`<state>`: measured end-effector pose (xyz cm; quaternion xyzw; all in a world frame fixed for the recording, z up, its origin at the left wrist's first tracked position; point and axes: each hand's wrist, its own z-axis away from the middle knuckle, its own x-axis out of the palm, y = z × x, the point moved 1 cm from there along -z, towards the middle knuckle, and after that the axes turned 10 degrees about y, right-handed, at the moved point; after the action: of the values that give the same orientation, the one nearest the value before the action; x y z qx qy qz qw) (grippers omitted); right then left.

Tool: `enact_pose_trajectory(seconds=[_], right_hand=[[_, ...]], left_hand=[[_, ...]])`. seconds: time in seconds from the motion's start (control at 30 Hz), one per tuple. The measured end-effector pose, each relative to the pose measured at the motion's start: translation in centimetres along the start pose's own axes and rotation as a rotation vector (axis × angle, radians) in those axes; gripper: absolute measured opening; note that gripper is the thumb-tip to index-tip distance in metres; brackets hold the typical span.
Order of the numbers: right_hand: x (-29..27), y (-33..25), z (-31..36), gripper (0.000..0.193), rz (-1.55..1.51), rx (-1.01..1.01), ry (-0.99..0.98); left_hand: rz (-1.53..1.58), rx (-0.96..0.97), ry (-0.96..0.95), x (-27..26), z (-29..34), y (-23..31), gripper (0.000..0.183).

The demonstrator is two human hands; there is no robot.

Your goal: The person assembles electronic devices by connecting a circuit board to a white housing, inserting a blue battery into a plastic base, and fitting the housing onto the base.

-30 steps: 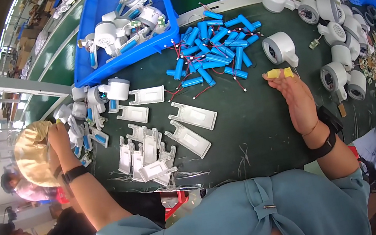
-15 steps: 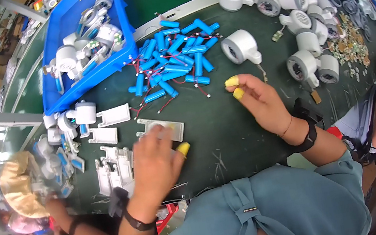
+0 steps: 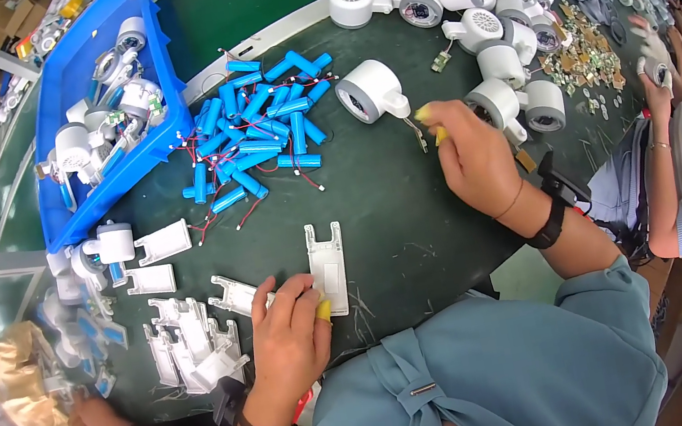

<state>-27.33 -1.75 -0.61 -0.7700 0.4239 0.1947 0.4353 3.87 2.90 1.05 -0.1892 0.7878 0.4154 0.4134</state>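
Observation:
My left hand (image 3: 287, 332) is at the front of the dark green table, its fingers curled. A yellow cover shows at its thumb, which presses the lower left edge of a flat white plastic shell (image 3: 328, 265) with two prongs at its far end. A second white shell (image 3: 233, 294) lies partly under the fingers of this hand. My right hand (image 3: 477, 157) hovers to the right, thumb and index finger apart in yellow covers, with nothing visible between them. Just left of its fingertips lies a white fan head (image 3: 371, 91), a small board (image 3: 420, 137) dangling from its short neck.
Blue battery cells (image 3: 253, 128) with red leads lie piled in the middle. More white shells (image 3: 191, 344) are heaped at left, near a blue bin (image 3: 183, 118) of fan parts. Several fan heads (image 3: 497, 62) and small boards (image 3: 583, 56) cover the right. Co-workers' arms (image 3: 659, 129) reach in at both sides.
The view has turned, shifting the table contents leftward. Two shells now show by my left hand, one lying lengthwise beside its thumb. My right hand is closer to the fan head's dangling board.

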Motion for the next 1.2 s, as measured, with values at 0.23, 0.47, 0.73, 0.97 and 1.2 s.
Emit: enact_pose_trajectory(seconds=[0.23, 0.47, 0.73, 0.97, 1.2], right_hand=[[1.0, 0.1, 0.2, 0.023, -0.14, 0.318, -0.153], [0.7, -0.6, 0.7, 0.02, -0.393, 0.464, -0.295], [1.5, -2.0, 2.0, 0.031, -1.253, 1.147, -0.527], [0.7, -2.5, 2.3, 0.029, -1.371, 1.162, -0.515], [0.4, -2.8, 2.7, 0.022, -1.146, 1.086, -0.498]], left_hand=[[-0.028, 0.045, 0.001, -1.8, -1.4, 0.3, 0.034], [-0.07, -0.076, 0.023, -4.2, -3.7, -0.9, 0.027], [-0.24, 0.187, -0.002, 2.2, -10.7, -2.3, 0.029], [0.313, -0.097, 0.178, 1.3, -9.8, -2.9, 0.016], [1.351, -0.413, 0.26, -0.5, -8.9, -0.5, 0.017]])
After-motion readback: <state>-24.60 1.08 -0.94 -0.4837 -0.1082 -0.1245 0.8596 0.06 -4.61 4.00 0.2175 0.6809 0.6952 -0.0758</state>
